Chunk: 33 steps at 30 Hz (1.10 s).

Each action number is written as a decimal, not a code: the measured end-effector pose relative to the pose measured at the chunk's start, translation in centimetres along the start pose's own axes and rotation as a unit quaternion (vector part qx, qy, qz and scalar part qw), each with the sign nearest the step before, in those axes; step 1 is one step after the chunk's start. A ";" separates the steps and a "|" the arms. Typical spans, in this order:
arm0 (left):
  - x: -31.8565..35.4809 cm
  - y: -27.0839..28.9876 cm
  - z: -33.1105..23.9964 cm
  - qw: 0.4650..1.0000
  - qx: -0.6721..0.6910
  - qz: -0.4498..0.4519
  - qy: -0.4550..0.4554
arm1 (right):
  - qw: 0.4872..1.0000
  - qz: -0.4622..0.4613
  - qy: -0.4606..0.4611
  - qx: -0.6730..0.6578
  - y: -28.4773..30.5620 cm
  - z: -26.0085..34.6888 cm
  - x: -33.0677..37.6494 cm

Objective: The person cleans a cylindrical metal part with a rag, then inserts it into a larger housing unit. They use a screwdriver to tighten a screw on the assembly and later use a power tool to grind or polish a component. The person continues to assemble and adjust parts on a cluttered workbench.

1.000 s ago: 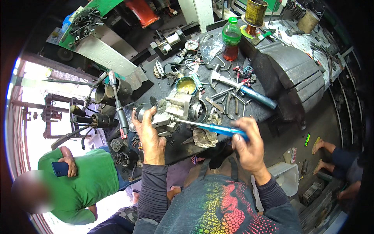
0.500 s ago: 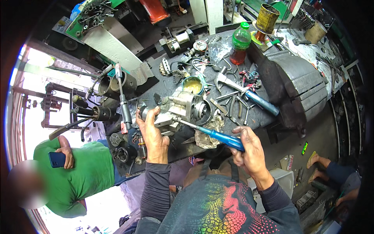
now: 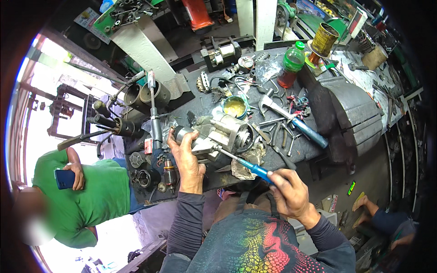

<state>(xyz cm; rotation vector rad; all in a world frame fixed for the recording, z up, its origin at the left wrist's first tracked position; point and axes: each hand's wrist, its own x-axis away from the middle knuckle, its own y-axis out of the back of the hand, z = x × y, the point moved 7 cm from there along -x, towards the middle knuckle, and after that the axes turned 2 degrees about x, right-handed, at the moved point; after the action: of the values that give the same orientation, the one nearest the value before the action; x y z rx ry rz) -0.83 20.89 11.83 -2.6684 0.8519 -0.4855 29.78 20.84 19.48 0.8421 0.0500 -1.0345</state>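
Note:
A starter motor (image 3: 227,133) with a bare metal housing rests on the dark workbench, its round open end facing right. My left hand (image 3: 187,159) grips the cylinder at its left end, thumb on top. In my right hand (image 3: 291,193) is a screwdriver (image 3: 255,169) with a blue handle, the fingers curled round the handle's end. Its shaft slants up and left, and the tip meets the lower side of the housing. A crumpled dirty rag (image 3: 248,166) lies beneath the shaft. Just behind the motor stands an open tin of yellowish grease (image 3: 234,107).
A blue-handled hammer (image 3: 293,119) and several wrenches lie right of the motor, near a large vise (image 3: 348,113). Behind stands a green-capped bottle (image 3: 292,63) of red liquid. Metal cylinders (image 3: 154,95) stand left. A person in green (image 3: 86,191) holds a phone beside the bench.
My right hand has shifted its hold, now wrapped over the screwdriver handle's end. The tip stays at the housing. My left hand keeps its grip, and the whole view has shifted slightly.

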 end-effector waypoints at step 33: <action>-0.8 0.5 0.2 0.999 0.019 0.008 0.030 | 0.974 0.072 -0.191 -0.094 -1.9 -2.0 -1.8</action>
<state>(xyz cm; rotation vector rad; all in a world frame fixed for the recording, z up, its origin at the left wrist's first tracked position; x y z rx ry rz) -1.61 21.00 11.29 -2.6228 0.8717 -0.5734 28.05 23.01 17.68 0.4570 -0.2338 -1.0220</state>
